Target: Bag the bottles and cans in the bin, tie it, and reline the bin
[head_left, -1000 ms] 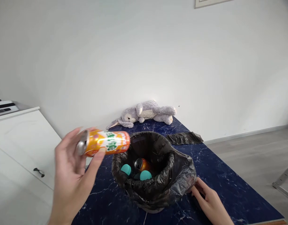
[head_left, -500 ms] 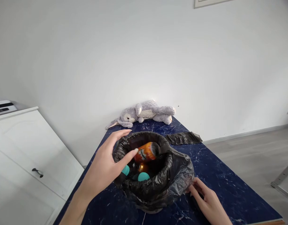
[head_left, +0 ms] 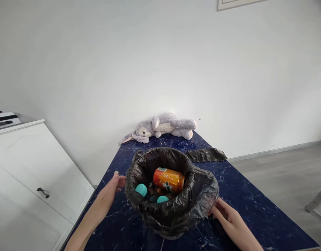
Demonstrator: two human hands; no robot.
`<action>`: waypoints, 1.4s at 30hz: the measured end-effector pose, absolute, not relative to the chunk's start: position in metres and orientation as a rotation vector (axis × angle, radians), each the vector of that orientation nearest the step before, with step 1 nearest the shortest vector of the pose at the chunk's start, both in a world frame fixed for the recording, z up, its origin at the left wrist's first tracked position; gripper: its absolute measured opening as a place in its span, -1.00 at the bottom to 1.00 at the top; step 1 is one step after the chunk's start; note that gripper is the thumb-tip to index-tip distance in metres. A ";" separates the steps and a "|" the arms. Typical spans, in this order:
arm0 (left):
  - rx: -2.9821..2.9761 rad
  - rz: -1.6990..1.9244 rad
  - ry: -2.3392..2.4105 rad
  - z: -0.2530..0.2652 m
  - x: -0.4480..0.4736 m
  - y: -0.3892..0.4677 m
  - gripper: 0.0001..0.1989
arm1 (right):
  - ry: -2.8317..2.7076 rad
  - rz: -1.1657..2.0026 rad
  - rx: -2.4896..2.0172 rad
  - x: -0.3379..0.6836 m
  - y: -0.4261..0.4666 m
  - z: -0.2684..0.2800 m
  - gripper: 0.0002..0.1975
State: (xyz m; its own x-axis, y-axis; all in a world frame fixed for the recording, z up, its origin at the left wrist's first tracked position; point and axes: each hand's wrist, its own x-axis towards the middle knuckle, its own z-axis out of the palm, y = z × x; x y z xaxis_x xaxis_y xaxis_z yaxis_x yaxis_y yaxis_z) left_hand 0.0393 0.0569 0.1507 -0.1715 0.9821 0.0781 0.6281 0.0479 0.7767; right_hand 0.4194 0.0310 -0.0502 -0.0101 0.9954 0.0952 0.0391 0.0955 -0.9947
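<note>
A black bin bag (head_left: 202, 190) lines a round bin on the table, its edge folded outward over the rim. Inside lies an orange soda can (head_left: 165, 176) on its side, above two bottles whose teal caps (head_left: 141, 190) show; the rest of the contents is dark. My left hand (head_left: 104, 198) is beside the bin's left side, thumb raised and fingers apart, with nothing in it. At the lower right of the bag, my right hand (head_left: 232, 223) pinches the loose plastic between thumb and fingers.
A grey plush rabbit (head_left: 163, 127) lies at the far end of the blue marbled table (head_left: 244, 195), against the wall. Behind the bin to the right is a folded strip of black bags (head_left: 207, 155). A white cabinet (head_left: 37, 167) stands on the left.
My left hand has let go of the can and moved out of the bin to the left. The can has dropped and now lies lower inside. My right hand stays on the bag.
</note>
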 end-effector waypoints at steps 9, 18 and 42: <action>1.103 1.038 1.314 0.152 0.076 0.030 -0.37 | -0.774 1.773 -0.698 0.422 0.051 0.080 -0.49; 0.979 1.205 1.225 0.178 0.076 0.038 -0.47 | -0.938 1.571 -0.816 0.421 0.066 0.147 -0.56; 0.983 2.130 1.361 0.174 0.081 -0.024 -0.56 | -0.731 0.469 -1.084 0.457 -0.007 0.106 -0.64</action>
